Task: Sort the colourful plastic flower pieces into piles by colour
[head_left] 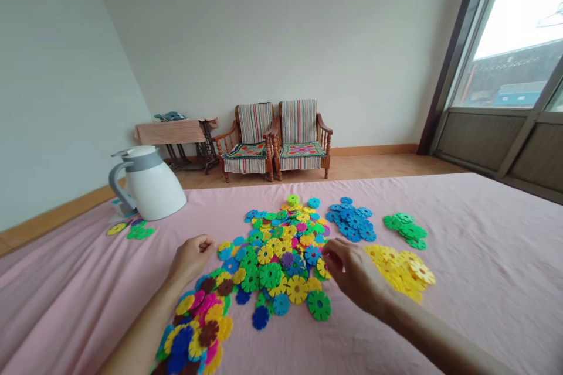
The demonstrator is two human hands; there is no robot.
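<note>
A mixed heap of flower-shaped plastic discs [281, 249] in green, yellow, blue, pink and purple spreads over the pink tablecloth [272, 351]. My left hand [192, 255] is at the heap's left side, fingers curled in and nothing visible in them. On the other side, my right hand [349, 269] bends its fingers at the heap's right edge, beside a blue disc [312, 255]. Its fingertips are partly hidden, so anything pinched there cannot be made out. Sorted by colour, a blue pile [352, 221], a green pile [407, 228] and a yellow pile [402, 272] lie to the right.
Another mixed pile [197, 334] lies near my left forearm. A white jug [156, 187] with a grey handle stands at the table's left, with a few discs [139, 230] in front. Beyond the table are two wooden armchairs [301, 123], a cloth-covered stand [171, 132] and a window [514, 64].
</note>
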